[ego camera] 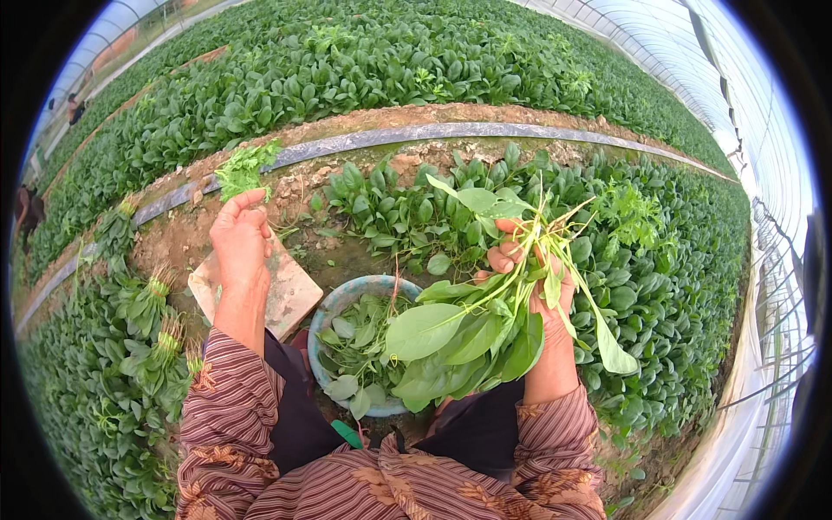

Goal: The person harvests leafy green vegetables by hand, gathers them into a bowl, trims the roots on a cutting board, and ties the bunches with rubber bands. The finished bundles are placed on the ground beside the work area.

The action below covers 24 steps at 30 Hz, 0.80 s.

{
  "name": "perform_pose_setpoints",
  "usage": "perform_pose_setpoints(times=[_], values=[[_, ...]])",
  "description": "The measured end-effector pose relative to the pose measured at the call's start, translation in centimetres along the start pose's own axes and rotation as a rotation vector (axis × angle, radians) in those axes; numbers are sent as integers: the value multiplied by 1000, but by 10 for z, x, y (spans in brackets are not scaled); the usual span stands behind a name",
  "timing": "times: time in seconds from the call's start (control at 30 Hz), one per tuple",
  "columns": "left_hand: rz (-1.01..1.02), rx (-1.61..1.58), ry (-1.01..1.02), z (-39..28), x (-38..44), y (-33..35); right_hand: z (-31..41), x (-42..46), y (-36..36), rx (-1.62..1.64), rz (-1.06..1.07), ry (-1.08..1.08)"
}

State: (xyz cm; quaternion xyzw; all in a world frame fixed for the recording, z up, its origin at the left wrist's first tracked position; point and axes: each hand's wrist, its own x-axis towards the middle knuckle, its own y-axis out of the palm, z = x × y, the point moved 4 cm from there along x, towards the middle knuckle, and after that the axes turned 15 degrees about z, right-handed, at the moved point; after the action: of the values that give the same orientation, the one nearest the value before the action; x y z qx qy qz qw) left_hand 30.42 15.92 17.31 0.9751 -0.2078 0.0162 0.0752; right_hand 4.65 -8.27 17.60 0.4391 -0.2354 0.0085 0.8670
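My right hand [552, 286] grips a bunch of spinach-like leafy greens [481, 331], pale roots up and broad leaves hanging down. The leaves overlap the right side of a round blue basin [318, 318], which holds loose leaves and stands between my legs. Off to the left, my left hand [240, 234] is raised with its fingers bent together around a light green, feathery-leaved plant [247, 168]; its leaves rise beyond the fingertips. Below that hand lies a pale, dirt-stained block-like board [292, 286], partly covered by the forearm.
Tied bunches of greens [153, 292] lie on the crop at left. A dark plastic strip [416, 133] crosses the soil ahead. Dense leafy rows [390, 58] spread beyond it and to the right. A plastic greenhouse wall [754, 377] curves along the right. People [29, 211] are at the far left.
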Motion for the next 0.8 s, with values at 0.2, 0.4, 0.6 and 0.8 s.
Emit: perform_pose_setpoints(times=[0.2, 0.4, 0.6, 0.8], values=[[552, 699, -39, 5, -10, 28, 7, 2, -1, 34, 5, -15], [1072, 105, 12, 2, -75, 111, -2, 11, 1, -36, -24, 39], [975, -72, -110, 18, -88, 120, -18, 16, -11, -227, -59, 144], [777, -244, -184, 9, -69, 93, -27, 18, -3, -150, -48, 171]])
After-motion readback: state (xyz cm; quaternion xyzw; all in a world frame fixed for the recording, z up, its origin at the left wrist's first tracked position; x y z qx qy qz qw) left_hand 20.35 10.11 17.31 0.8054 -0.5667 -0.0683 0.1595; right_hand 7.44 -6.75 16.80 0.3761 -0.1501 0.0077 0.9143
